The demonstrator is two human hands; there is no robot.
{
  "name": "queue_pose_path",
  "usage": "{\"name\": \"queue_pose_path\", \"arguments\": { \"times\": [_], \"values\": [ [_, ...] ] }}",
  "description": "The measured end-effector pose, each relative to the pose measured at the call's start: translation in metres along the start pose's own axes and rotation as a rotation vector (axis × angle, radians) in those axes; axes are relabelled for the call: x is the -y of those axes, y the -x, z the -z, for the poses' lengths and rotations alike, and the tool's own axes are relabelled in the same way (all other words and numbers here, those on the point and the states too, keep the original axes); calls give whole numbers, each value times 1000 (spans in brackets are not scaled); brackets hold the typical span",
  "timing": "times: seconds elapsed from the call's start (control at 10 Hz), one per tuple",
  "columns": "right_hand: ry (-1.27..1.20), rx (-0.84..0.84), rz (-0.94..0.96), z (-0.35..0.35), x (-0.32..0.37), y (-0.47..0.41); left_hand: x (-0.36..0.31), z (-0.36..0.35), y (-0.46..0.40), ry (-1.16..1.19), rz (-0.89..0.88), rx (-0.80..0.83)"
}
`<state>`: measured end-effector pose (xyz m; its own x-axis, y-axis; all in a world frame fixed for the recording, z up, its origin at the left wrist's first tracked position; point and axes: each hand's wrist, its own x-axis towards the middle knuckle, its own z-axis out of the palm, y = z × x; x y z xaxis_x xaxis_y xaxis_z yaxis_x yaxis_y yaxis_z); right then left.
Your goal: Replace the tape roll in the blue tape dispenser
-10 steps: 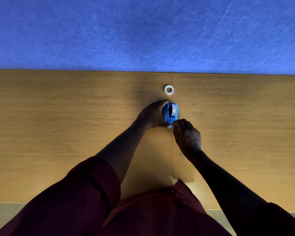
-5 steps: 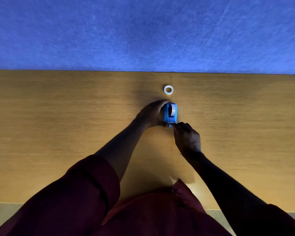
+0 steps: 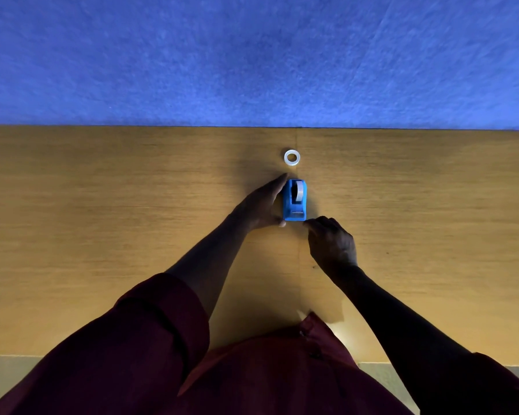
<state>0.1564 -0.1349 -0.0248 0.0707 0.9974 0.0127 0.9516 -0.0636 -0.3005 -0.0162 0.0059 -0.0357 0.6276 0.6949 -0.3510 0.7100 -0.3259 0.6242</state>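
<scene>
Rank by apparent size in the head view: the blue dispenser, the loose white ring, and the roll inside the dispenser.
1. Blue dispenser
2. Loose white ring and roll inside the dispenser: too alike to rank, the roll being partly hidden.

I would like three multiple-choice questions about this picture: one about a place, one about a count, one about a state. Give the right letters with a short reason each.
1. Where does the loose white tape ring lie?
A. beyond the blue plastic tape dispenser, on the wooden table
B. inside the dispenser
C. under the right hand

2. How many tape rolls show in all?
A. one
B. two
C. three

3. How is the left hand placed?
A. lifted away from the dispenser
B. open, along the dispenser's left side
C. closed on the loose ring

Answers:
1 A, the ring lies apart, on the far side.
2 B, the tape roll in the dispenser plus the loose ring.
3 B, its fingers stretch beside the dispenser; the right hand is by its near end.
</scene>
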Motion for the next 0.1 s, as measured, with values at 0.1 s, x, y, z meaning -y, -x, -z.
{"name": "queue_pose_path", "arguments": {
  "times": [0.1],
  "values": [
    [-68,-27,-49,2,-4,-5,0,-4,8,-60,26,-87]
  ]
}}
